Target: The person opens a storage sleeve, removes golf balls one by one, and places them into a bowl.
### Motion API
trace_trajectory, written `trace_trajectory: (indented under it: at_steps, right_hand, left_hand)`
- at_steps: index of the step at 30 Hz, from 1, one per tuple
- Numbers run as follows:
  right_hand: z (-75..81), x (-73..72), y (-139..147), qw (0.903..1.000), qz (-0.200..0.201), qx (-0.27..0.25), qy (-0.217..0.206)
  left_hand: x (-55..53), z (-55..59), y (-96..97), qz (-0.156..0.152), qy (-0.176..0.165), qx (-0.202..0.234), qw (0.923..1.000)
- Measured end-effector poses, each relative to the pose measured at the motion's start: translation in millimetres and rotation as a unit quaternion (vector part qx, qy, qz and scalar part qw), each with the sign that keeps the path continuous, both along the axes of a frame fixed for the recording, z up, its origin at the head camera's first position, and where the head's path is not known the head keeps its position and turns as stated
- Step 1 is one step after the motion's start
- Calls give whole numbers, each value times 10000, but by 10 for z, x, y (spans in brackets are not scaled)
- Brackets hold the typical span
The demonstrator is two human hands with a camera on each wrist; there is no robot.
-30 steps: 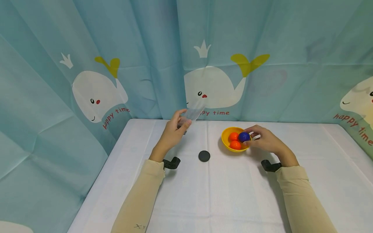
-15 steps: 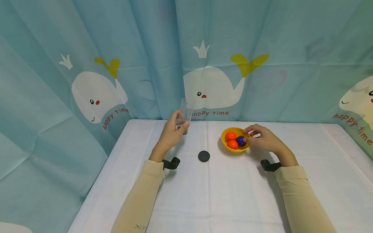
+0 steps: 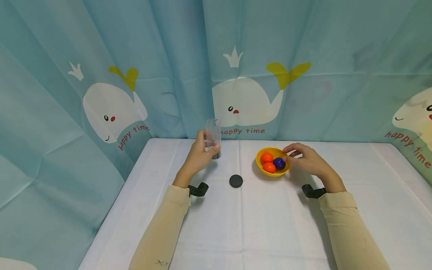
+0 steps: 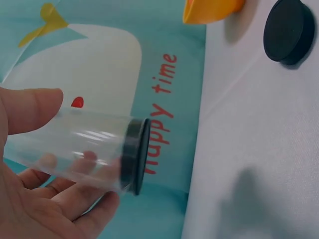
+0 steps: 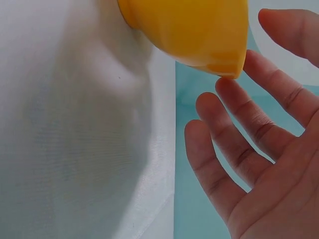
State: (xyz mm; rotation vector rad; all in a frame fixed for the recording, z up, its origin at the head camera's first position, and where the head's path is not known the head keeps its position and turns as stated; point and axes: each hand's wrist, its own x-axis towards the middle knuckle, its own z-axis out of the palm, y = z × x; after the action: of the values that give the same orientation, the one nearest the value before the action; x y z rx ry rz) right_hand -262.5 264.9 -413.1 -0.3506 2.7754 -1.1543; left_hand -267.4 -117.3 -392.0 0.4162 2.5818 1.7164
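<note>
My left hand (image 3: 200, 152) grips a clear plastic cylinder (image 4: 94, 144), its thumb on one side and fingers round the other. The cylinder stands nearly upright, with a black cap (image 4: 135, 157) on its lower end and nothing seen inside. At the right rim of a yellow bowl (image 3: 272, 174) is my right hand (image 3: 308, 161), its fingers loosely bent and holding nothing. Fingertips lie right by the rim in the right wrist view, thumb apart from them. Inside the bowl are two orange balls (image 3: 267, 158) and a blue ball (image 3: 279, 163), the blue one nearest the right hand.
A loose black round lid (image 3: 236, 181) lies on the white tablecloth (image 3: 243, 225) between the hands, in front of the bowl. Behind the table's back edge hangs a blue-green curtain (image 3: 179, 75) printed with whales.
The right hand has let go of the blue ball, which dropped into the bowl beside the orange ones. My left hand has turned the cylinder from tilted right to nearly upright and lowered it slightly.
</note>
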Motion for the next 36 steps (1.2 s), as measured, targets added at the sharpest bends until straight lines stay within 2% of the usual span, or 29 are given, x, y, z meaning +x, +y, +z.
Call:
trace_trajectory:
  at_steps: [7, 22, 29, 36]
  right_hand:
    - [20, 6, 7, 10000, -47, -9, -71]
    - [44, 21, 27, 9998, -191, 41, -6]
    - [72, 36, 19, 9997, -236, 50, 11]
    - [108, 37, 29, 9995, -300, 85, 13]
  left_hand:
    - [-18, -49, 13, 112, -136, -256, 9995]
    - [-85, -279, 34, 106, -287, -1152, 9929]
    - [-103, -346, 3, 155, -430, -1161, 9922]
    - [-127, -354, -32, -75, -361, -1388, 9896]
